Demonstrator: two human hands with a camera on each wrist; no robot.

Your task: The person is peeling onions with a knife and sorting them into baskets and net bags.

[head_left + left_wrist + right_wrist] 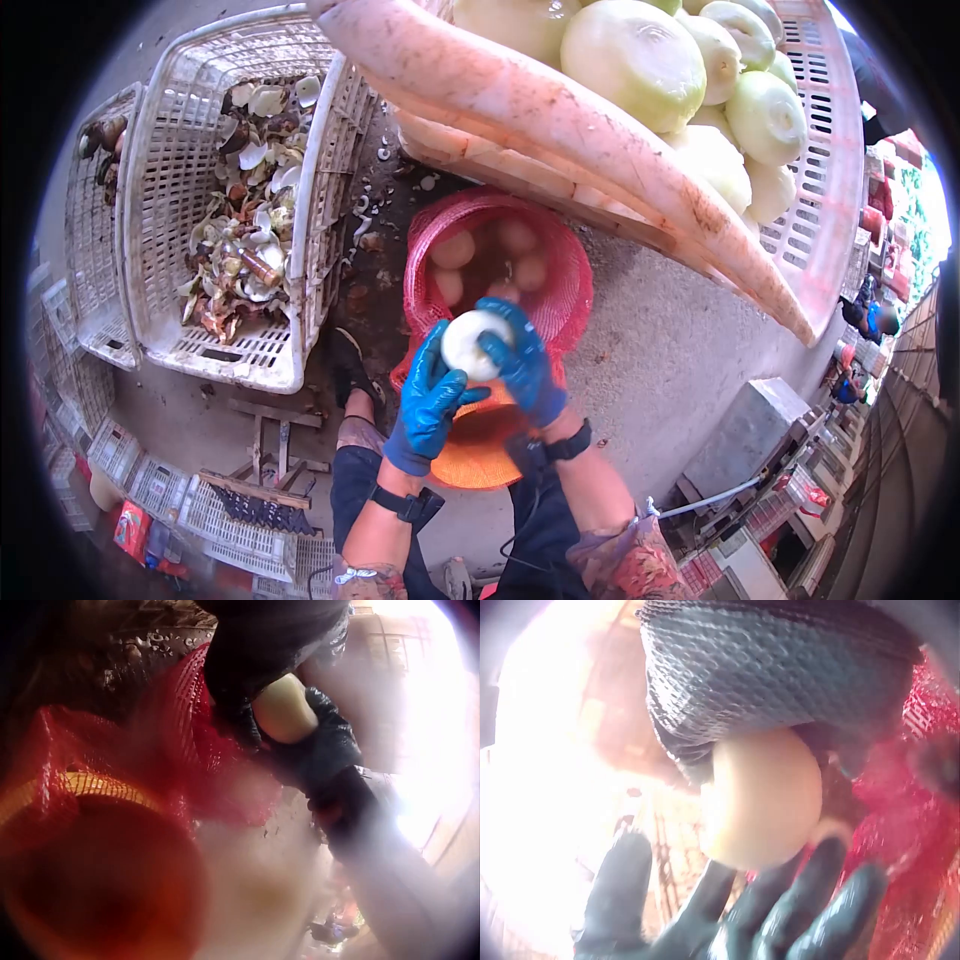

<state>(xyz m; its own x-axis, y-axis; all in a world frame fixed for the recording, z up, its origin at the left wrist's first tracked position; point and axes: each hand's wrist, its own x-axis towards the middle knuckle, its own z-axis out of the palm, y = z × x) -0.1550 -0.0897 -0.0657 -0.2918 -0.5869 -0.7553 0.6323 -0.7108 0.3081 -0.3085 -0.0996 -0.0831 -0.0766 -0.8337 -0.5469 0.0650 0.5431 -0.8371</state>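
Observation:
A peeled white onion (474, 345) is up between my two blue-gloved hands, above the near rim of a pink mesh bag (572, 290). My right hand (525, 365) grips it, thumb across its face and fingers round the far side. On the other side, my left hand (428, 400) has its fingers spread close against the onion. From the right wrist view, those left fingers (739, 922) look fairly straight, right at the underside of the onion (765, 799). Several pale onions (455, 250) lie inside the mesh bag. An orange container (470, 465) stands below my hands.
A white crate (300, 250) at the left holds onion skins and scraps (255, 230). Large peeled onions (635, 65) fill a pale basket (820, 120) at the upper right, its thick rim reaching over the work area. A metal box (745, 435) stands at right.

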